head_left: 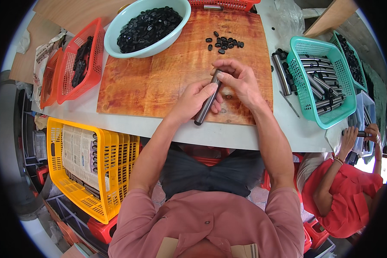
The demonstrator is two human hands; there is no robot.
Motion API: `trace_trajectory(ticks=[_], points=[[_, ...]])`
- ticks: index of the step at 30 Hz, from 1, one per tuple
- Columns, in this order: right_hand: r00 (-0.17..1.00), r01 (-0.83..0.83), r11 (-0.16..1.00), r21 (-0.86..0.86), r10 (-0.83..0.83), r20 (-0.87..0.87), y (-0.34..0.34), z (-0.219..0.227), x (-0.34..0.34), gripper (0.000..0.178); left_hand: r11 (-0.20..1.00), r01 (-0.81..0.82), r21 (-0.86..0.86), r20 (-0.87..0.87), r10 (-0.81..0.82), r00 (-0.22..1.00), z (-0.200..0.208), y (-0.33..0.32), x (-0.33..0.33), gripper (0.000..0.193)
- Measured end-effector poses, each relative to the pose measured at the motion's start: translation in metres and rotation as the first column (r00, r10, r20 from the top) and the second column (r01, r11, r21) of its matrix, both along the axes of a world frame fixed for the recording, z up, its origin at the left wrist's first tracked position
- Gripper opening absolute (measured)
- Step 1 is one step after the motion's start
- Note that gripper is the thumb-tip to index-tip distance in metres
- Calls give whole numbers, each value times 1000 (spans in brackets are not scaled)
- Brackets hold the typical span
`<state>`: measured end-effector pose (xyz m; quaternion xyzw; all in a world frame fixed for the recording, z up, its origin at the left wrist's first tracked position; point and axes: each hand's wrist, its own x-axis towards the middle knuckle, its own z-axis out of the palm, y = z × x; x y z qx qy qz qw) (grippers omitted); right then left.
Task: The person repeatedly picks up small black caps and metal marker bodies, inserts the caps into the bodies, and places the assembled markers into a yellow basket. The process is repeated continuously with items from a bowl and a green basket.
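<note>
The person's left hand (196, 98) is clamping its fingers around a dark grey, glossy metal tube (207, 106), the thumb lying along the upper side, apparently to bear the weight and steady the middle. The right hand (241, 84) is gripping the same tube at its far end, its thumb pressing on the side and its forefinger curling over the tip, seemingly because that end is needing the finer control. The tube is slanting between both sets of fingers, its near end projecting toward the lap. Beneath the fingers, a reddish-brown, flat wooden board (142, 88) is lying on the pale grey desk (228, 135), probably serving as a firm surface. Just beyond the right fingers, small black oval pieces (225, 44) are lying loose in a cluster, likely for easy reach; farther off and left of the fingers, a pale turquoise, round plastic basin (170, 39) is containing a heap of similar ones. Well to the right of the fingers, a green, perforated plastic basket (342, 112) is holding shiny metal cylinders (320, 75), its walls presumably stopping them from rolling. Left of the fingers and closer to the body, a yellow, slatted plastic crate (102, 172) is holding printed newspaper (75, 150), perhaps as padding.
</note>
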<state>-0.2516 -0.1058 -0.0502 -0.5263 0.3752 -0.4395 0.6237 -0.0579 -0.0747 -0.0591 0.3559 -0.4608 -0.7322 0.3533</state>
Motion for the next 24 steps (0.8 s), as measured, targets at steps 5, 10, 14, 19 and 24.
trace_trajectory(ticks=[5,10,14,19,24], points=[[1000,-13,1000,-5,13,21,0,-3,1,35,996,-7,-84,57,12,998,-4,3,0,35],[1000,-21,1000,-16,22,22,0,-4,2,33,997,5,82,-1,-5,1000,4,-1,8,36],[1000,-22,1000,-8,22,7,1,-4,2,32,996,20,85,-24,-17,1000,3,-3,8,37],[1000,-22,999,-27,22,8,0,-6,2,29,998,-2,61,-18,4,1000,-2,0,7,33],[993,-53,996,-69,45,-112,-2,-5,-4,21,994,-26,110,-24,29,999,-2,1,8,26]])
